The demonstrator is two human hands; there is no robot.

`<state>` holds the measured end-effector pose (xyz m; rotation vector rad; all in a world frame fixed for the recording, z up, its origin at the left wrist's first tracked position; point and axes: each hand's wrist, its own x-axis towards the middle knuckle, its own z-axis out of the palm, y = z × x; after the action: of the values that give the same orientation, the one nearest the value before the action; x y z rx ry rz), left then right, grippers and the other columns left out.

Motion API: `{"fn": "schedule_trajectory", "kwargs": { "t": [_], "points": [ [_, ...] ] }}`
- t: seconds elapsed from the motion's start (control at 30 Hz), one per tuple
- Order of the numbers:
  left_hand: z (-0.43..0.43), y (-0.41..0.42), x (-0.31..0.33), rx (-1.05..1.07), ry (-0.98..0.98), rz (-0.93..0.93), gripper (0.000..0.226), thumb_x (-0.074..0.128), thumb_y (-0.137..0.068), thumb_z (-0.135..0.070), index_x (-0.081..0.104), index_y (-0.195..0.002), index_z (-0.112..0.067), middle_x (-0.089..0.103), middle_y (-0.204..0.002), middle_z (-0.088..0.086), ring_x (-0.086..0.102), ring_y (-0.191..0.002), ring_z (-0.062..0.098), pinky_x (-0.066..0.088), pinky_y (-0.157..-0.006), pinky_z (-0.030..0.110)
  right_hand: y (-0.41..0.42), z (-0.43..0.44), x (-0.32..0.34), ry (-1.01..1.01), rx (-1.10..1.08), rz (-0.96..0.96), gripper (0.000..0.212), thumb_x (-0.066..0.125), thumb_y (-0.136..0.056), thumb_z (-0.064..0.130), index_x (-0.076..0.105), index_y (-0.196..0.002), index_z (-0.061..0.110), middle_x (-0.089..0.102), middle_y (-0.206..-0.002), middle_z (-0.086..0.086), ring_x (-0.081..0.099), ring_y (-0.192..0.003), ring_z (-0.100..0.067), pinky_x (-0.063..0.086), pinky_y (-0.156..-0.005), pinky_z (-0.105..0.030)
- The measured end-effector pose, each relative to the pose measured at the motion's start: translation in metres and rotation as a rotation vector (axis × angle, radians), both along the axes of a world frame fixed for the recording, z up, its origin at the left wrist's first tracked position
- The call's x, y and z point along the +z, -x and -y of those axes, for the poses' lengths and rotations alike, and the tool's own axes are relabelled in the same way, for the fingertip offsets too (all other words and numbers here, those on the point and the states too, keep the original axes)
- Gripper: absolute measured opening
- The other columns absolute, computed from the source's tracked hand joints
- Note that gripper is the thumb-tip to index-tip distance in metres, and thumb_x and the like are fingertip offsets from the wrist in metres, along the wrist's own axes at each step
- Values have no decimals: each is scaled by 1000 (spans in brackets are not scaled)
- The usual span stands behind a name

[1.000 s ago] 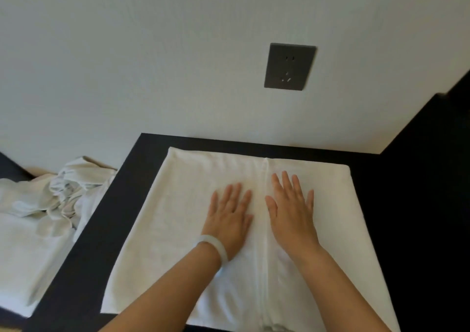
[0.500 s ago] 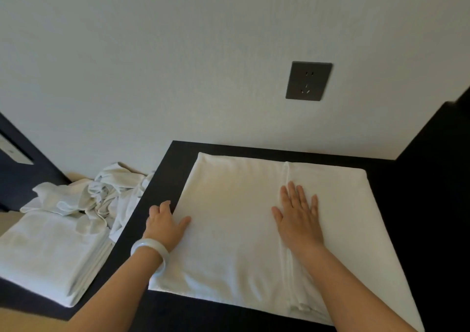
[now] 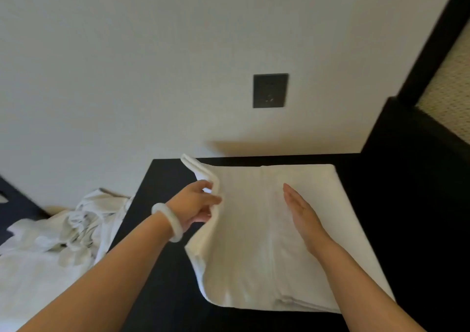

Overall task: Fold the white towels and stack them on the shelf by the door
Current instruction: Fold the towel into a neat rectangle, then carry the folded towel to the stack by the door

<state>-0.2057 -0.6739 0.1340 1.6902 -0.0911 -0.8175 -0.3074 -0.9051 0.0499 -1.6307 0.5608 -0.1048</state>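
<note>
We grip the left edge of the white, partly folded terry towel (image 3: 249, 242) with our left hand (image 3: 195, 204), fingers and thumb curled round the layered hem and raising it off the black tabletop (image 3: 157, 230). The rest of the towel lies flat on that surface below the dark wall socket (image 3: 270, 90). Our right hand (image 3: 302, 219) holds nothing: it stands straight-fingered on its outer edge, just right of the towel's middle seam. The risk, as we judge it, is that the lifted layers slip apart or the far corner droops, so the fold lands crooked; too light a right hand would let the whole towel slide. Half a second ago the towel lay entirely flat, our left hand only rested at its edge, and our right palm lay flat down. The crumpled white linen pile (image 3: 76, 224) at left looks unchanged.
</note>
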Motion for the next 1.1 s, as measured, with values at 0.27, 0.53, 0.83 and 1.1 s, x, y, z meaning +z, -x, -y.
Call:
{"fn": "schedule_trajectory", "kwargs": {
  "t": [0.27, 0.53, 0.83, 1.1],
  "points": [
    [180, 65, 2, -428, 75, 172, 40, 59, -94, -1, 44, -130, -5, 59, -96, 13, 67, -72, 22, 61, -71, 40, 71, 80, 30, -109, -436, 41, 37, 47, -104, 34, 52, -137, 19, 62, -126, -3, 61, -112, -20, 50, -99, -43],
    [189, 46, -70, -883, -721, 1104, 57, 39, -104, -35, 20, -156, -22, 11, -164, 2, 10, -151, 26, 11, -123, 43, 88, 100, 13, 142, -297, -318, 51, 53, -100, 23, 39, -149, 15, 50, -144, -6, 51, -125, -22, 43, -103, -36],
    [147, 35, -102, -930, -881, 980, 68, 18, -100, -58, -18, -153, -34, -25, -161, -6, -25, -147, 25, -7, -116, 63, 28, 61, -9, 789, -133, -543, 33, 47, -94, 16, 56, -125, 21, 63, -113, -9, 58, -101, -30, 52, -91, -43],
    [64, 88, -80, -729, -1178, 773, 84, 12, -94, -70, -19, -154, -19, -10, -162, 13, 8, -145, 40, 16, -112, 56, -56, 23, 1, 844, 435, -293, 38, 45, -97, 17, 59, -126, 36, 67, -117, 6, 62, -104, -20, 49, -87, -31]
  ]
}}
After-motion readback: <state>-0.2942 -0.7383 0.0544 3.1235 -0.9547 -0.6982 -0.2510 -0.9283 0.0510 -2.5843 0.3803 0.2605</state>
